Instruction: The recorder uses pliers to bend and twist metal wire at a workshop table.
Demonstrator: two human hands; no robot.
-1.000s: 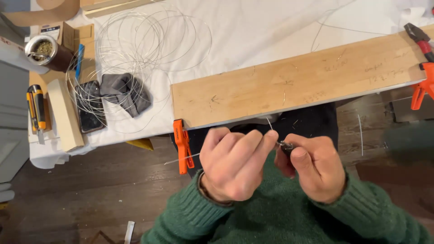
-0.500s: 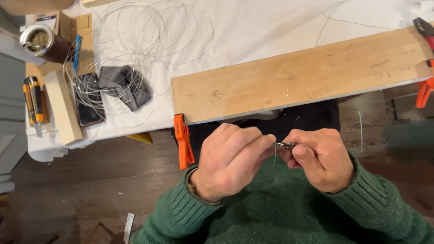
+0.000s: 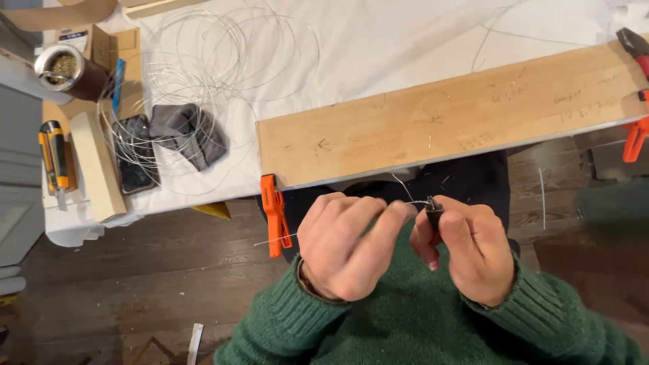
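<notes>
A flat black rectangular phone with a dark, unlit screen [image 3: 134,164] lies near the left end of the white-covered worktop [image 3: 378,54], under loops of thin wire and just beside a grey folded cloth. At the far left corner stands a brown cardboard box with a white label on its side [image 3: 80,39], partly cut off by the picture's edge, close behind a round metal-rimmed cup.

Most of the small dark tool [image 3: 434,206] inside the right hand [image 3: 473,253]; red pliers [image 3: 634,44] cut off at the edge.
</notes>
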